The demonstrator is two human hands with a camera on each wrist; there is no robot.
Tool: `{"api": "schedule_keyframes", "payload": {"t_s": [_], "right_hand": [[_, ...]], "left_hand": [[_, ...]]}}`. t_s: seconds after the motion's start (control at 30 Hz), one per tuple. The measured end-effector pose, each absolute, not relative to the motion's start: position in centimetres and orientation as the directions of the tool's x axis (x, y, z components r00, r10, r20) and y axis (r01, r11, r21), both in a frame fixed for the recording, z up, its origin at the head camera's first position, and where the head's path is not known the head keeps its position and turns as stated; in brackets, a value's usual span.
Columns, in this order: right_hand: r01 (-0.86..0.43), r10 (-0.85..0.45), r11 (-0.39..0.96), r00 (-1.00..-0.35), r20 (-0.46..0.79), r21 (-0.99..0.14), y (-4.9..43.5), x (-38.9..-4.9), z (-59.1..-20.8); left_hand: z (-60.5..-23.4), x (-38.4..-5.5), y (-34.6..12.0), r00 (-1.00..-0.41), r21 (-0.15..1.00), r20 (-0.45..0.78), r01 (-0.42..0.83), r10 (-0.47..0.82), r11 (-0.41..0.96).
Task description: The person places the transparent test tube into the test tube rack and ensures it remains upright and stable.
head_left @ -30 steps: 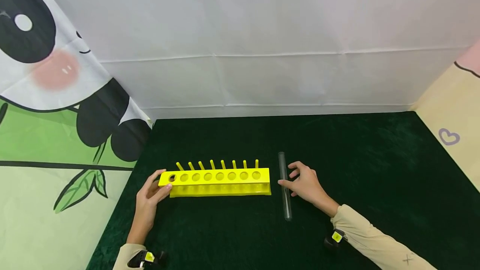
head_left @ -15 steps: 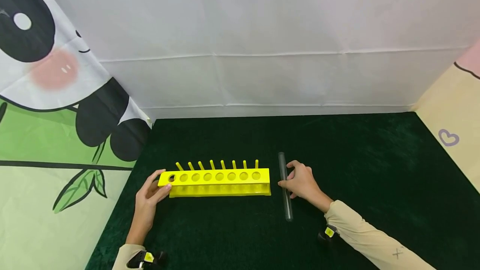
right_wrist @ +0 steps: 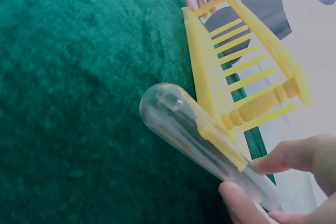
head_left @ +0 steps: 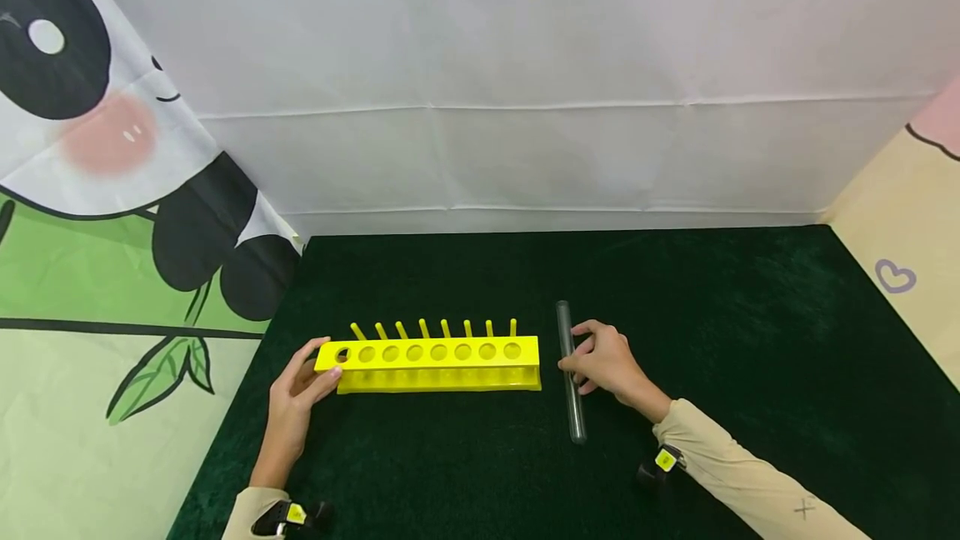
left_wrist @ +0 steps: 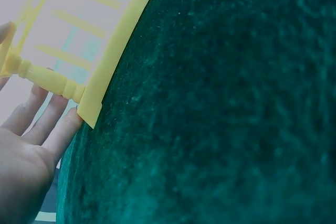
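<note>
A yellow test tube rack point(head_left: 435, 365), with a row of round holes on top and pegs along its back, stands left of centre. My left hand point(head_left: 291, 415) grips its left end, thumb at the front and fingers behind. In the left wrist view, fingers of that hand lie by the rack's turned end post point(left_wrist: 47, 80). My right hand point(head_left: 611, 367) pinches a clear glass test tube point(head_left: 576, 415) around its middle, just right of the rack. The right wrist view shows the tube's rounded end point(right_wrist: 163, 100) toward the camera, and the tube looks see-through with nothing inside.
Dark green cloth point(head_left: 720, 307) covers the table. Behind it hangs a white sheet point(head_left: 525, 65), with a cartoon-printed cloth point(head_left: 210, 248) along the left and a cream cloth point(head_left: 885, 223) on the right.
My right hand shifts slightly on the tube, its fingers drawing in closer around it over the last second. The rack and my left hand stay nearly where they were.
</note>
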State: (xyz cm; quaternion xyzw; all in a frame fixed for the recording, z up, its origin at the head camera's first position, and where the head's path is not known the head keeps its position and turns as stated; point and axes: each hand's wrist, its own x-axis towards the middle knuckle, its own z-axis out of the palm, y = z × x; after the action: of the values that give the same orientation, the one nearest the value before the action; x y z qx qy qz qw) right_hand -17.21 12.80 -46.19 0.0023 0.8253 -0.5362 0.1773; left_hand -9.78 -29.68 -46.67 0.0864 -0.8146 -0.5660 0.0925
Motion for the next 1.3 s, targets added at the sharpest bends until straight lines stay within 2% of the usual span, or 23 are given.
{"api": "schedule_keyframes", "payload": {"t_s": [0.47, 1.3], "right_hand": [[0.204, -0.176, 0.315, -0.947, -0.268, -0.927, 12.4, -16.5, -44.8], [0.193, -0.191, 0.272, -0.949, -0.249, -0.943, 12.7, -15.7, -43.3]], "left_hand": [[-46.8, -9.7, -30.6, -0.968, 0.938, 0.057, -0.032, -0.243, 0.345], [-47.1, -9.7, -30.4, -0.972, 0.935, 0.081, -0.002, -0.22, 0.354]]}}
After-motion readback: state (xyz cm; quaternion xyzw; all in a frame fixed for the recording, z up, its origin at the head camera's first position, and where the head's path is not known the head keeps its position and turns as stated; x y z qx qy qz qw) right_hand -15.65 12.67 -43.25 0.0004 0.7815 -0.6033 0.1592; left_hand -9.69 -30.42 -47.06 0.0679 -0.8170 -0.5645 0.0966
